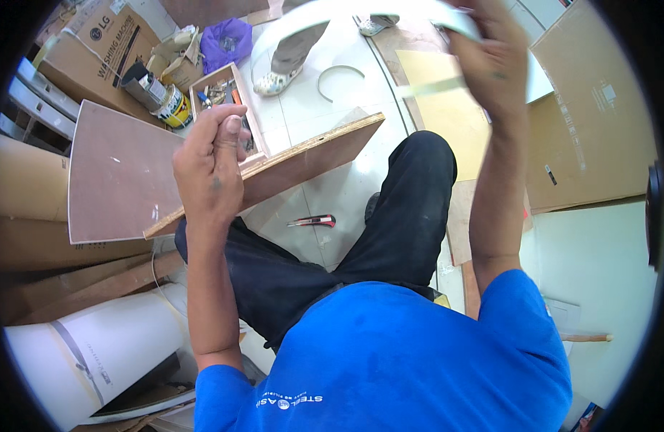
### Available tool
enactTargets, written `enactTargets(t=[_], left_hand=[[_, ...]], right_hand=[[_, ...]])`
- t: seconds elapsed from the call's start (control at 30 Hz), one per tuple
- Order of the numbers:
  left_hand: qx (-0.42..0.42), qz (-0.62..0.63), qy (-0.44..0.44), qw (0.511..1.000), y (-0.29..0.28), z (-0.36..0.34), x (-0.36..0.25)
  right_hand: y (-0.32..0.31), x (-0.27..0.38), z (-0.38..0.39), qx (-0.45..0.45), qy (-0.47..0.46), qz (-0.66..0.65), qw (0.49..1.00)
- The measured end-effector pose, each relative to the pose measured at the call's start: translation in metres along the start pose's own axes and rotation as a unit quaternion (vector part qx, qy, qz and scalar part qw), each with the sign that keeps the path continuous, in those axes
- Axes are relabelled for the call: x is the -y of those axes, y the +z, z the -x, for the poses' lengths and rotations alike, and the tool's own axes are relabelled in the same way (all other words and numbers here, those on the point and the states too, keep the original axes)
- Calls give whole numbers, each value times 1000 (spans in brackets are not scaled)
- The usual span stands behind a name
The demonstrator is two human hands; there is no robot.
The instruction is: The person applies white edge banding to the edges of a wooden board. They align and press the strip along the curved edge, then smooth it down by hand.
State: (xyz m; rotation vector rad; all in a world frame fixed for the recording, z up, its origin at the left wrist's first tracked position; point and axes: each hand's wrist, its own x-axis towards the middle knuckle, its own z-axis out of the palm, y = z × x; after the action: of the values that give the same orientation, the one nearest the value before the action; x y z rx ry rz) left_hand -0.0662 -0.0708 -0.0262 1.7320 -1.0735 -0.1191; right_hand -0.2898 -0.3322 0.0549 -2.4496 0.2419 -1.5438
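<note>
- While the right grip (490, 65) looks closed on a long white strip (346, 7), blurred at the fingers, the strip arcs away to its left along the top of the view.
- The left grip (213, 162) is curled, thumb raised, in front of the plywood board (296, 173); whether it pinches or touches anything, I cannot tell.
- From beneath the left grip the board slants up to the right, its layered edge (314, 143) looking bare.
- Left of that grip, a brown panel (123, 173) has a white border, so that edge seems already covered; the layered edge seems not yet done, with the strip clear of it.
- Just beyond the left grip, a wooden tray (244, 92) contains jumbled tools, some with blue or orange parts.
- Farther beyond, leftward, stands a yellow bucket (175, 111), its inside hidden; past the tray, a purple bag (227, 39) has unclear contents.
- Below and right of the left grip, a red-and-black cutter (316, 221) lies on the tiled floor (303, 198).
</note>
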Motion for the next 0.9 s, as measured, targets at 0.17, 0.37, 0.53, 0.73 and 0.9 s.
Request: enactTargets(t=[0.17, 0.37, 0.53, 0.73, 0.9], left_hand=[[-90, -124, 338, 929, 2, -19, -42], [-45, -31, 258, 965, 2, -49, -44], [-6, 47, 106, 993, -73, -58, -53], [82, 8, -73, 994, -154, -72, -14], [179, 43, -140, 973, -195, -56, 32]], right_hand=[[50, 47, -28, 224, -96, 120, 962], [79, 67, -44, 231, -174, 37, 956], [96, 8, -34, 254, -23, -137, 957], [100, -42, 41, 378, 308, -509, 709], [90, -62, 79, 397, 346, -517, 675]])
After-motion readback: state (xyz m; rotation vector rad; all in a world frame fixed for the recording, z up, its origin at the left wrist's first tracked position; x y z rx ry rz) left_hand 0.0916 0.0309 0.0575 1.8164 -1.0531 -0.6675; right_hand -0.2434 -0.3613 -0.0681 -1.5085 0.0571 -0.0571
